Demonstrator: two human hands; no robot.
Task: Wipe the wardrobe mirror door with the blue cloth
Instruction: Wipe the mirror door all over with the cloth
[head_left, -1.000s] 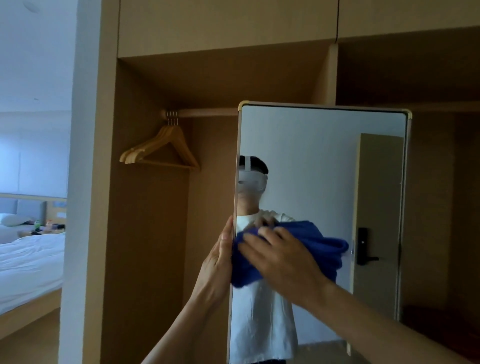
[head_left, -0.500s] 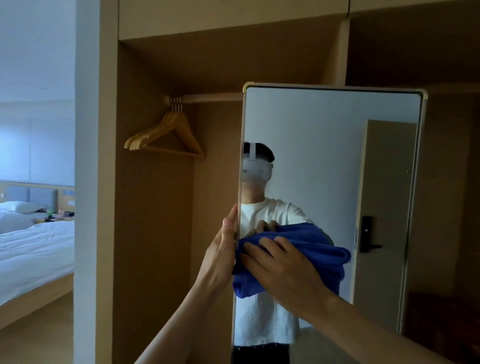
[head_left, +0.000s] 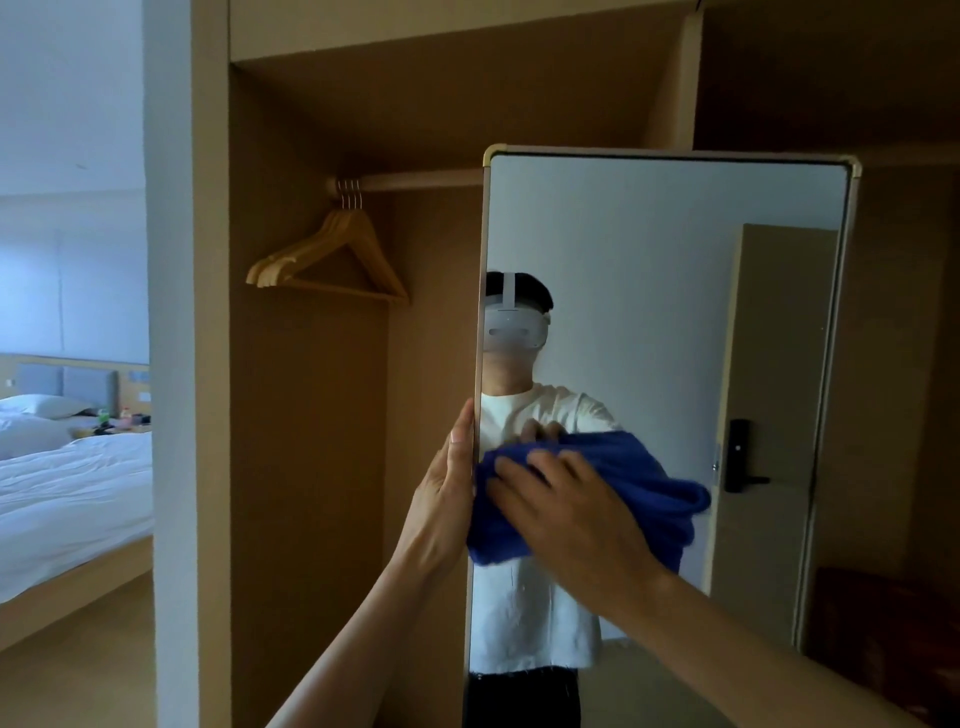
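Pressing the blue cloth (head_left: 649, 483) to the glass, the right hand (head_left: 566, 514) sits in the lower middle of the frame, fingers spread and only lightly bent over the bunched fabric; palm pressure rather than a pinch, as far as the view shows. Cloth position: on the mirror door (head_left: 675, 312), lower left part of the glass; its left end touches the frame edge, its right end bunches toward mid-width. Left hand (head_left: 441, 499): fingers straight and together, laid edge-on against the door's left frame, just beside the cloth; judged purpose is to brace the panel so it does not swing or slide under the wiping push; whether the thumb hooks behind the frame cannot be told.

Step in hand, by judgement: wiping the lower left zone; 1 patch is under the cloth; the upper half and the right strip of the glass lie bare above and right of it.

Edges and room: the top frame runs across the upper right of the frame with 2 brass-coloured corners; the right frame falls down the right side; bare glass above and right of the cloth gives free travel both ways; leftward travel stops at the frame and the bracing hand. Left of the door, the open wardrobe bay holds wooden hangers (head_left: 332, 260) on a rail (head_left: 415, 181), upper centre, well apart from both hands; bed (head_left: 67, 499) at the far left edge, outside the work.
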